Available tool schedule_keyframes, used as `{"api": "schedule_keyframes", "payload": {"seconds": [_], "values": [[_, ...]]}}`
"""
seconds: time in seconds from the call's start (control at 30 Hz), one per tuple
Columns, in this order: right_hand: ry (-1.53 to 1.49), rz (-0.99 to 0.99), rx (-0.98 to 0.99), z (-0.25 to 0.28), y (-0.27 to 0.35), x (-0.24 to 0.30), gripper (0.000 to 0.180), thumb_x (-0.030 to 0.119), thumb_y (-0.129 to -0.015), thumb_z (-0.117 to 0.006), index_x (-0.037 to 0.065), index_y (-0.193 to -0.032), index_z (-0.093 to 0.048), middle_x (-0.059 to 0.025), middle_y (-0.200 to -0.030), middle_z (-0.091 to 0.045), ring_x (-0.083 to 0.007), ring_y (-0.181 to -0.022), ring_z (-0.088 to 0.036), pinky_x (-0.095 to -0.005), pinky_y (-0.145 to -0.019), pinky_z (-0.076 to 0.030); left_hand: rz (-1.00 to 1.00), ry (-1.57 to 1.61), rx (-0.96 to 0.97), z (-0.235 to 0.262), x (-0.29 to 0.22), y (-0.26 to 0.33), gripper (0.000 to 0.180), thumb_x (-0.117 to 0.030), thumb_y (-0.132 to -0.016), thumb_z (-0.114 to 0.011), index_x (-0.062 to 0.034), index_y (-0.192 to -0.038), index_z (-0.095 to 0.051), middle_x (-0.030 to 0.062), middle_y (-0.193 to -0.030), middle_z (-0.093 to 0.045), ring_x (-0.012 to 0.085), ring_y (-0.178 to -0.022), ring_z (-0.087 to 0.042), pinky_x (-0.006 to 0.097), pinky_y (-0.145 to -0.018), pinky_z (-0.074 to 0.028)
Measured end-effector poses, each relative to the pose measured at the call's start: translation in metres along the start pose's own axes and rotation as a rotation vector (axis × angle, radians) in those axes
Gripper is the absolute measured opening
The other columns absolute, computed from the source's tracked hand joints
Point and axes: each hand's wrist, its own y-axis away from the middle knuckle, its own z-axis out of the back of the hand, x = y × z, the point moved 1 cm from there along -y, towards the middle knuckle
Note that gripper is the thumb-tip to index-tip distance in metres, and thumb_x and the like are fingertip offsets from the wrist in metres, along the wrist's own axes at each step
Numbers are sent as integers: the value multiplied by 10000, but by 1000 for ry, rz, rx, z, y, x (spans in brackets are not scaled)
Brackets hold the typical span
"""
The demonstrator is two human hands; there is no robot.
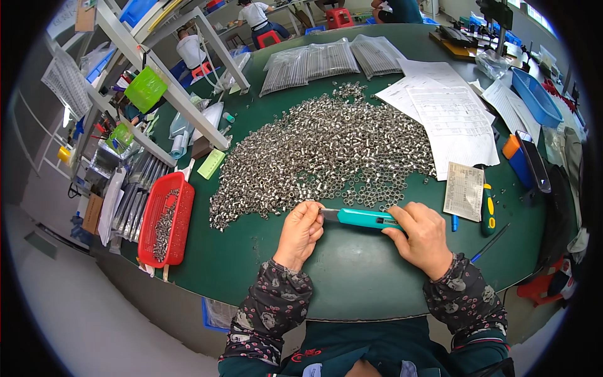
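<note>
Hands apart. Right hand point(424, 237) clamped on teal knife point(364, 218); left hand point(300, 235) pinched at blade point(330, 215) tip, held item unclear. Knife over green desk point(358, 276), 5 o'clock of metal ring heap point(326, 147). From knife: red basket point(184, 223) 9 o'clock.

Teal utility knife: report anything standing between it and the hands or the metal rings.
Nothing visible. The right hand holds the teal utility knife directly, and the metal rings lie beyond it, unblocked. The left hand is at the blade tip; what its fingers pinch is unclear.
</note>
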Motion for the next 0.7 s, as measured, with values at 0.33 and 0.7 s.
{"api": "schedule_keyframes", "payload": {"seconds": [0.33, 0.7], "values": [[-25, -21, 144, 0, 3, -6, 267, 155, -612, -694, 54, -829, -575, -82, -661, -485, -255, -615, -513, -350, -513, -403, -7, 119, -26, 3, -6, 0, 180, -198, -894, -452, -29, -897, -514, 18, -748, -455, 23, -488, -313, 141, -363, -225], [-209, -211, 142, 4, 2, -2, 258, 189, -671, -662, 49, -863, -562, -105, -705, -550, -277, -610, -540, -357, -532, -412, -51, 102, -15, 3, -8, 0, 165, -149, -886, -463, -21, -976, -513, 28, -787, -483, 24, -497, -324, 141, -373, -237]]}}
